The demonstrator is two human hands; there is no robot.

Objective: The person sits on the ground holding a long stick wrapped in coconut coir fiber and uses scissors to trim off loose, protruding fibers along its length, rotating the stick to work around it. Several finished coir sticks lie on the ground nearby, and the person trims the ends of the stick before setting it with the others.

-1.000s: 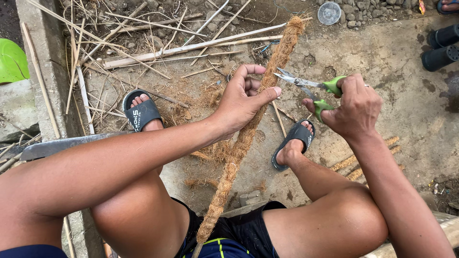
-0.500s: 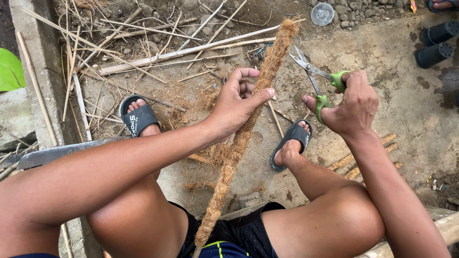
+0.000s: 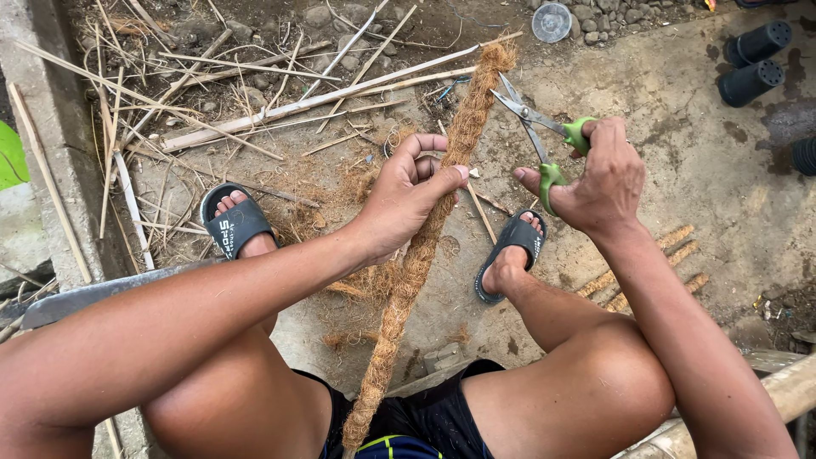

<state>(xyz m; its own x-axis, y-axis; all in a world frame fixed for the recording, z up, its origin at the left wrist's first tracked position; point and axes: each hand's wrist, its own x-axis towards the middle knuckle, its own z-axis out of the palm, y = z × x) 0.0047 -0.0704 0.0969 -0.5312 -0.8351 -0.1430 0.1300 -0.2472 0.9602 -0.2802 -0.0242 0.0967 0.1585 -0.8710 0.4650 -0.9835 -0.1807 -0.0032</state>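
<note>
A long brown coir-wrapped stick (image 3: pixel 425 246) slants from between my knees up to the far ground. My left hand (image 3: pixel 406 195) is closed around its upper half, thumb on top. My right hand (image 3: pixel 595 178) holds green-handled scissors (image 3: pixel 544 136) with the blades apart, their tips a little to the right of the stick's top end and not touching it. My feet in dark slide sandals (image 3: pixel 234 225) rest on the ground on both sides of the stick.
Dry sticks and bamboo splints (image 3: pixel 255 102) litter the soil at the back. Loose coir fibre (image 3: pixel 365 285) lies under the stick. Finished coir sticks (image 3: pixel 654 263) lie right of my leg. Black pots (image 3: pixel 752 59) stand at top right, a round lid (image 3: pixel 552 21) beside gravel.
My right hand has swung the scissors from lying across the stick to pointing up and away at its right, blades wider apart. The left hand keeps its hold on the stick.
</note>
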